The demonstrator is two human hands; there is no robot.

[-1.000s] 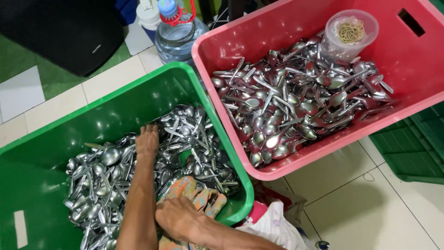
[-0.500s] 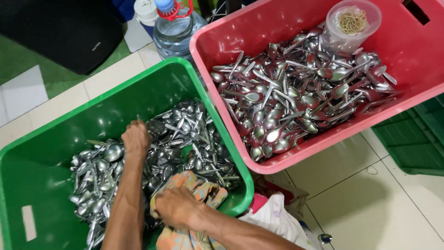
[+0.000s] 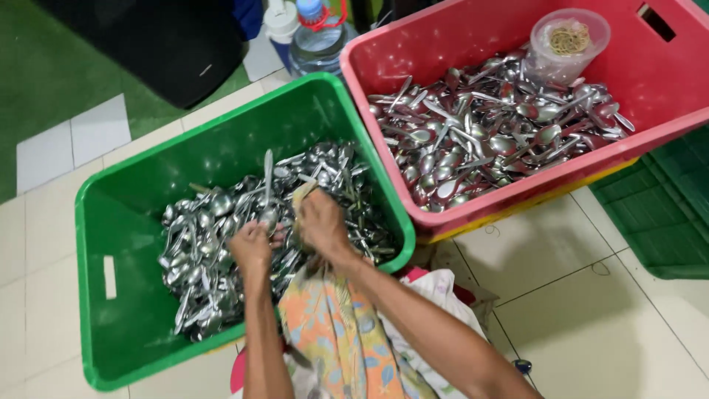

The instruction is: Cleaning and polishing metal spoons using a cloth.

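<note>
**Holding a spoon and a cloth over the green crate**

Gripping a single metal spoon [image 3: 267, 193] by its bowl end, the left hand [image 3: 252, 247] is closing around it so that the handle is pointing up and away, above the heap of spoons [image 3: 207, 251] lying in the green crate [image 3: 111, 222]. The right hand [image 3: 321, 222] is sitting just beside it, fingers wrapping a fold of the patterned orange cloth [image 3: 336, 332]; a tip of the cloth is poking out above the knuckles, and the rest is draping down over the near rim of the crate toward the person. The two hands are nearly touching, both hovering over the middle of the crate.

Standing to the right and touching the green crate's corner, a red crate [image 3: 650, 81] is holding a second pile of spoons [image 3: 487, 133]. A clear plastic tub [image 3: 569, 44] with rubber bands inside is resting on that pile at the far side. A water bottle [image 3: 314, 37] is standing on the floor behind the two crates, and a dark green crate [image 3: 665, 214] is showing at the right edge.
</note>
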